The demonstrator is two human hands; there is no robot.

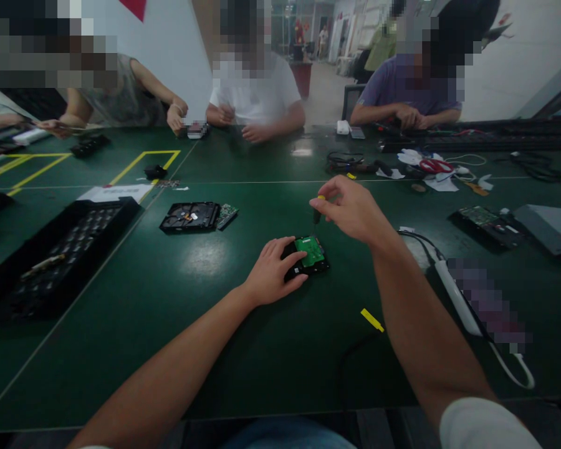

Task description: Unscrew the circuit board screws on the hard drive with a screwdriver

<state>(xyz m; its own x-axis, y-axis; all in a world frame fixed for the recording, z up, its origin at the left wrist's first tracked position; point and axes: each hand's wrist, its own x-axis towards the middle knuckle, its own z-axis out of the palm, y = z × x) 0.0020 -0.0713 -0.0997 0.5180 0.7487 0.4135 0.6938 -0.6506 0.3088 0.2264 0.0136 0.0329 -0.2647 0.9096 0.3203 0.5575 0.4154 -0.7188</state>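
Note:
A black hard drive (315,269) with a green circuit board (312,251) facing up lies flat on the green table in front of me. My left hand (277,267) holds it down from the left, thumb at its near side, one finger across the board and the others at the far edge. In my right hand (348,206), thumb and fingers pinch the yellow top of a screwdriver (316,215) with a dark handle. The screwdriver stands nearly upright, its tip over the board's far right corner. Whether the tip sits in a screw is too small to tell.
Left lie an opened drive case (189,217), a loose circuit board (227,215) and a long black tray (60,262). Right are a white power strip (457,298), another drive (489,226), cables (350,162) and a yellow strip (372,320). Several people sit across the table.

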